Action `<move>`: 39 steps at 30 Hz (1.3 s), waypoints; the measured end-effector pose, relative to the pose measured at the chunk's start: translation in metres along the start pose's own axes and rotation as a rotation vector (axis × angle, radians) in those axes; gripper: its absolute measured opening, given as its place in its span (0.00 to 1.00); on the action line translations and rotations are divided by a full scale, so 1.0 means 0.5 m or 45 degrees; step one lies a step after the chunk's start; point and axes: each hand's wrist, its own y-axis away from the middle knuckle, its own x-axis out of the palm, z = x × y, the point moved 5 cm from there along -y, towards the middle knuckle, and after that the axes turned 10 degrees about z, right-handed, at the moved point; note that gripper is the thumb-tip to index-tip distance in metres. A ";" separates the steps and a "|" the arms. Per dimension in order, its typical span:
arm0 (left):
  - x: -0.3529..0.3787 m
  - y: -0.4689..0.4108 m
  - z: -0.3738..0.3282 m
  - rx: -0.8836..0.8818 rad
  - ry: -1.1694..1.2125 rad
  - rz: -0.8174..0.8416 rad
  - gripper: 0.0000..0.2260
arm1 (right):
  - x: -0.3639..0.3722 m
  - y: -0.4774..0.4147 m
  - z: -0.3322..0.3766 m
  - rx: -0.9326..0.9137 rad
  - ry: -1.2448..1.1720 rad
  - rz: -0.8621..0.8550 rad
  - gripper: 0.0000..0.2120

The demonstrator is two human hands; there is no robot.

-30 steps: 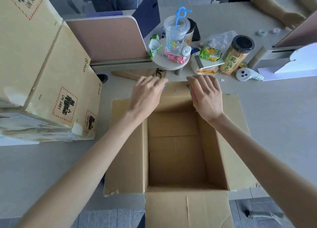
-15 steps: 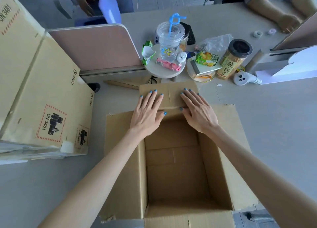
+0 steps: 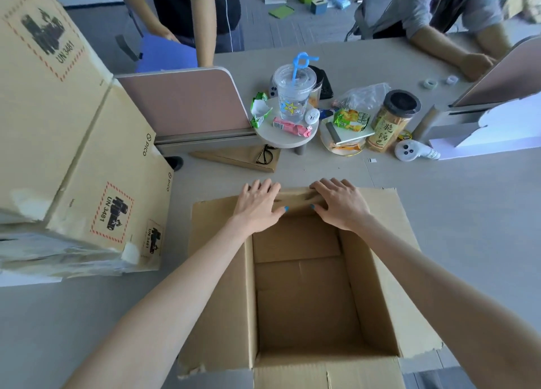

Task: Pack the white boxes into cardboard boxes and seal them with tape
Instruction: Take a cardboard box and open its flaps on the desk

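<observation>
An open brown cardboard box (image 3: 219,274) stands on the grey table in front of me, its inside bare and its side flaps spread outward. My left hand (image 3: 257,204) and my right hand (image 3: 341,204) sit side by side on the far flap (image 3: 294,199). The fingers of both curl over its far fold and the thumbs lie on the inner side. I see no white boxes in view.
Large stacked cardboard cartons (image 3: 73,154) fill the left. Beyond the box are a pink divider (image 3: 187,101), glasses (image 3: 265,154), a small round stand with a plastic cup (image 3: 294,95), snacks, a jar (image 3: 392,119) and small tape rolls (image 3: 430,83). Two people stand at the far edge.
The far flap has been pushed down and outward. My fingers went from lying flat on it to curling over its fold. My view has tilted up.
</observation>
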 end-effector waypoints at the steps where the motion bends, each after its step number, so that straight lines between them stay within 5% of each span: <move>1: -0.005 0.002 0.001 -0.007 0.015 0.041 0.22 | -0.005 0.002 0.002 0.007 -0.006 0.025 0.23; 16: -0.077 0.337 -0.020 -0.105 0.018 -0.166 0.25 | -0.104 0.232 0.209 -0.069 -0.010 -0.098 0.27; 29: 0.024 0.876 0.030 -0.365 0.078 -0.248 0.25 | -0.050 0.530 0.600 -0.359 -0.016 -0.161 0.26; 39: -0.026 1.171 0.212 -0.613 0.079 -0.393 0.23 | -0.141 0.566 0.905 -0.576 0.050 -0.252 0.25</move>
